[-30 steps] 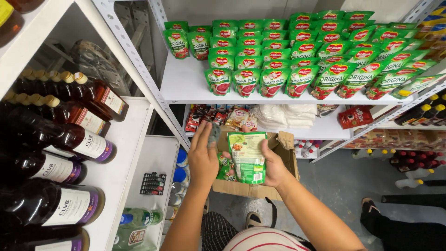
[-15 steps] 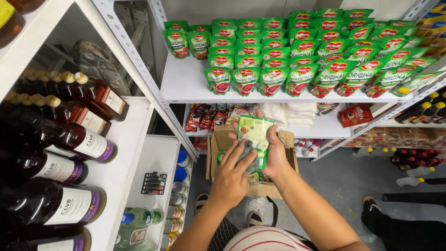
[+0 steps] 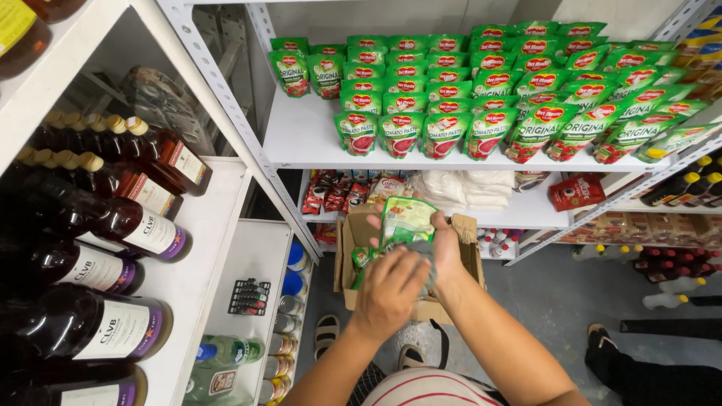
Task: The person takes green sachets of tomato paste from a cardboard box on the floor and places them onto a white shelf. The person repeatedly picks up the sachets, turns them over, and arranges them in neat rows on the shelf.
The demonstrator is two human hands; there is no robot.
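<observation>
Fig.: holding a green pouch (image 3: 407,220) in front of the body, above an open carton (image 3: 353,263) and below the top shelf (image 3: 308,139).

Right hand (image 3: 445,252) gripping pouch from its right side and rear; fingers (image 3: 374,222) wrapping round to the left edge, pinching the pack. Left hand (image 3: 389,289) lying over the lower half of the pouch, fingers curled and pressed together against the film, knuckles toward the camera; what lies under the palm hidden, so cannot tell whether a 2nd pack is being held there.

Handling, judged from the view: pouch looking soft and flexible, film glossy and probably slippery, contents prob. a paste, so light to moderate in weight and apt to sag or fold if pinched at one corner. Seams at top and sides appearing stiffer than the belly; best hold likely across both side edges w/ thumb on the front, or flat under the base. Squeezing the middle hard risking a bulge or a burst seam.

Surroundings: more green packs (image 3: 429,259) lying in the carton; rows of like pouches (image 3: 481,98) standing upright on the top shelf; red packs (image 3: 331,192) on the shelf beneath; bottles (image 3: 113,225) lying on racks at left.
</observation>
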